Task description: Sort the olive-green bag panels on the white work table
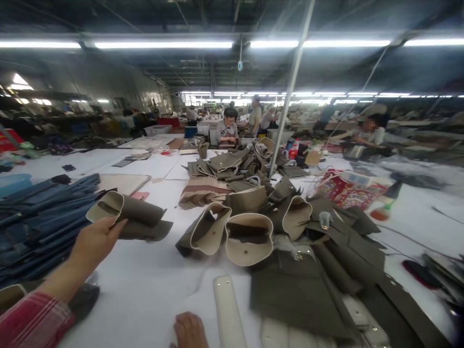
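right hand (190, 331) cropped below, red sleeve (38, 316) cut off, blue stack (34, 217) likewise

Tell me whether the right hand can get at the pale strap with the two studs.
Probably yes: the right hand is right beside the pale strap, only white tabletop shows between them, and nothing covers the strap's visible part.

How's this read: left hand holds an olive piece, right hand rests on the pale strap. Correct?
No, the right hand isn't on the pale strap; the head view shows it beside the strap, with a gap between. The left hand does hold the olive piece.
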The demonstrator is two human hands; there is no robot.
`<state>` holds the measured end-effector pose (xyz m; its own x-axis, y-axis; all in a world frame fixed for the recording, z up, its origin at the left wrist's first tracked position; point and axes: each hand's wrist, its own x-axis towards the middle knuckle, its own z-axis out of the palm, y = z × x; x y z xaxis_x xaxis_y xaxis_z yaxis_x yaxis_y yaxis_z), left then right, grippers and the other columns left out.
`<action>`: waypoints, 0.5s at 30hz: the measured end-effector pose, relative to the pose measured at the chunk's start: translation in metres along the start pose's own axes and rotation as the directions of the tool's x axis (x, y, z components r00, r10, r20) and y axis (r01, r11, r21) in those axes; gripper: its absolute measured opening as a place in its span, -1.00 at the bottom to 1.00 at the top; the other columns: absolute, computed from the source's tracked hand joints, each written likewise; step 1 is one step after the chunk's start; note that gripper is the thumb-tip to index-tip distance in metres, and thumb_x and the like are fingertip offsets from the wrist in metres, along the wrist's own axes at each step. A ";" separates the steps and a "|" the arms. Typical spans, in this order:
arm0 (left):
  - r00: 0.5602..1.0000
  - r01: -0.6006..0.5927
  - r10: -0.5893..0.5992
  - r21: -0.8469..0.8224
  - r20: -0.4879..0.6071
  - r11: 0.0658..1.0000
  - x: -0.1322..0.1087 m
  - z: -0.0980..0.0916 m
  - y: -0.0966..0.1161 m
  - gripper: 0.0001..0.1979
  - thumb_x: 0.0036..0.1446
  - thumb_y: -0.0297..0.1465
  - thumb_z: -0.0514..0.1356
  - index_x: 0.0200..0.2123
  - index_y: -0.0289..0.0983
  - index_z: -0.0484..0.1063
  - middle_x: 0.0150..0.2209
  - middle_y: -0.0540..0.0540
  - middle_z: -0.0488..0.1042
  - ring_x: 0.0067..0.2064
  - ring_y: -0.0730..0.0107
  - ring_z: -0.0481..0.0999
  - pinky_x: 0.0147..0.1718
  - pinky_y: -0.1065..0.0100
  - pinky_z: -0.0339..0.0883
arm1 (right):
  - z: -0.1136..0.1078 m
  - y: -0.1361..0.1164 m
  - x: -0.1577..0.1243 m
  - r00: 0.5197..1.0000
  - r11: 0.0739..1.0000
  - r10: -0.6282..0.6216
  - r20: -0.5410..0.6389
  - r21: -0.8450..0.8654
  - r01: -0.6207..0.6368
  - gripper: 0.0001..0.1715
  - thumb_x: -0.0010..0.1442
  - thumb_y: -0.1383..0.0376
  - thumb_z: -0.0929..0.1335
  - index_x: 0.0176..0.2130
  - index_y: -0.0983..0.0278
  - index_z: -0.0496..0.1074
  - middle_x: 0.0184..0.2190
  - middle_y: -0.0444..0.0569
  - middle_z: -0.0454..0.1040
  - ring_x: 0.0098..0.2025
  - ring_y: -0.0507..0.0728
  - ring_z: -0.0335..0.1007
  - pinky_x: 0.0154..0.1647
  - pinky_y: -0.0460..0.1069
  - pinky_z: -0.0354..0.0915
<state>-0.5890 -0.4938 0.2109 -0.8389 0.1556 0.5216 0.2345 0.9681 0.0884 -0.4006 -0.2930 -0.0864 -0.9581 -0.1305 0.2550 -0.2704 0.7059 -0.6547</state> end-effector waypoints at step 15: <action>0.866 0.363 -0.496 -0.601 -0.064 0.712 -0.254 0.022 0.167 -0.67 0.16 -0.17 0.10 -0.30 -0.32 0.47 -0.34 -0.16 0.50 -0.25 0.24 0.48 -0.21 0.31 0.31 | -0.181 -0.002 -0.024 0.848 0.844 0.464 0.256 0.166 -0.511 -0.54 0.20 0.23 0.19 0.05 0.37 0.26 -0.01 0.21 0.32 0.04 0.24 0.25 0.10 0.15 0.10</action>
<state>-0.3478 -0.3669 0.0747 -0.8116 -0.3575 0.4622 0.1580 0.6273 0.7626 -0.3599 -0.1655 0.0380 -0.9623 0.0385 -0.2692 0.2457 0.5468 -0.8004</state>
